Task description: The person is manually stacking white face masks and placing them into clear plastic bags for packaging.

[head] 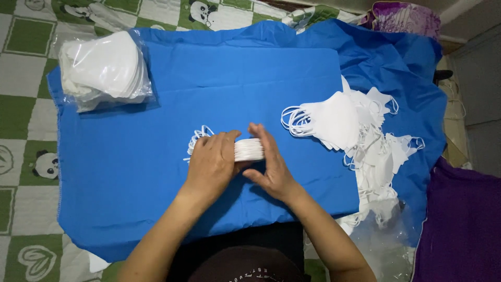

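Your left hand (211, 159) and right hand (271, 167) are cupped around a small stack of white face masks (249, 150), pressed in from both sides at the middle of the blue cloth (156, 156). Both hands are half closed, fingers flat against the stack's ends. Judge it light, soft and springy: squeezed loosely it will likely fan apart, and the thin ear loops (198, 134) trailing left can snag. Keep your hold on the folded bodies, not the loops. A loose pile of masks (360, 130) lies to the right; a bagged bundle (104, 70) sits far left.
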